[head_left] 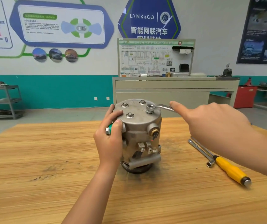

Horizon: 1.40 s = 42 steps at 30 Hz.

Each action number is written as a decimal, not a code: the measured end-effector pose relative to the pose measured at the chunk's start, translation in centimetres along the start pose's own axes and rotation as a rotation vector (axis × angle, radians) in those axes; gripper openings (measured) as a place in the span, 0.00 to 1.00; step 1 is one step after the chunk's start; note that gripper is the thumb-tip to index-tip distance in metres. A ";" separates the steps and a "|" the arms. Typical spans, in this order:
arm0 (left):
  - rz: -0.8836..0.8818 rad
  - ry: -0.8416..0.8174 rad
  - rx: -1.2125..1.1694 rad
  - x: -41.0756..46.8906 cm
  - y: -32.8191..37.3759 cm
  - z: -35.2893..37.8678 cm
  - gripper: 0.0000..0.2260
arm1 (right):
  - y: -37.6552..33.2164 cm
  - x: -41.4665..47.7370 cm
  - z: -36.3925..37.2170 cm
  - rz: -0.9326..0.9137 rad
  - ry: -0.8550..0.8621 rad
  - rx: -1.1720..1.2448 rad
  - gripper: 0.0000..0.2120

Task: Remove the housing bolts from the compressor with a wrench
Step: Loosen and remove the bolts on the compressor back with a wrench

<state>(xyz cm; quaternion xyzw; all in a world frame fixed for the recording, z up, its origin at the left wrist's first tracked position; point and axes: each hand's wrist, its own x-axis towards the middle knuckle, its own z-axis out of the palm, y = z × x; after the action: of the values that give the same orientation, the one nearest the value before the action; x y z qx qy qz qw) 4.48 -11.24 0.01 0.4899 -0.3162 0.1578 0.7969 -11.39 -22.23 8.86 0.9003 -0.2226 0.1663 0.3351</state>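
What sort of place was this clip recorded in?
Most likely an automotive training workshop: a car-brand wall sign, a wiring-diagram teaching board on a cabinet behind, and a compressor standing on a wooden bench with a wrench set on one bolt.

Tabletop: wood grain, dark smudges.
Screwdriver: yellow handle, right side, just beside L-shaped socket wrench.
Background: wiring display board, beige cabinet, grey shelf cart.
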 end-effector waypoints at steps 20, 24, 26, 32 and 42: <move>-0.053 -0.139 -0.006 1.2 0.3 1.7 0.10 | 4.1 10.6 8.5 -0.189 0.420 0.177 0.12; -0.067 -0.129 -0.001 1.1 0.3 2.6 0.10 | 3.1 13.5 8.5 -0.232 0.410 0.280 0.13; -0.066 -0.117 -0.018 1.1 0.3 2.5 0.10 | 3.6 12.7 8.0 -0.022 0.471 0.456 0.12; -0.053 -0.100 -0.041 1.1 0.1 1.8 0.11 | 4.8 6.3 4.4 0.043 0.443 0.925 0.10; -0.054 -0.100 -0.032 1.0 0.3 2.1 0.10 | 4.0 -0.6 2.3 -0.040 -0.054 0.156 0.03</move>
<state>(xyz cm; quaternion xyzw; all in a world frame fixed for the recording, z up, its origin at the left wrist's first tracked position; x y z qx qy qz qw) 4.33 -13.00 1.50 0.4926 -0.3449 0.1062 0.7919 -13.61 -26.33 9.06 0.9320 -0.2000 0.1523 0.2609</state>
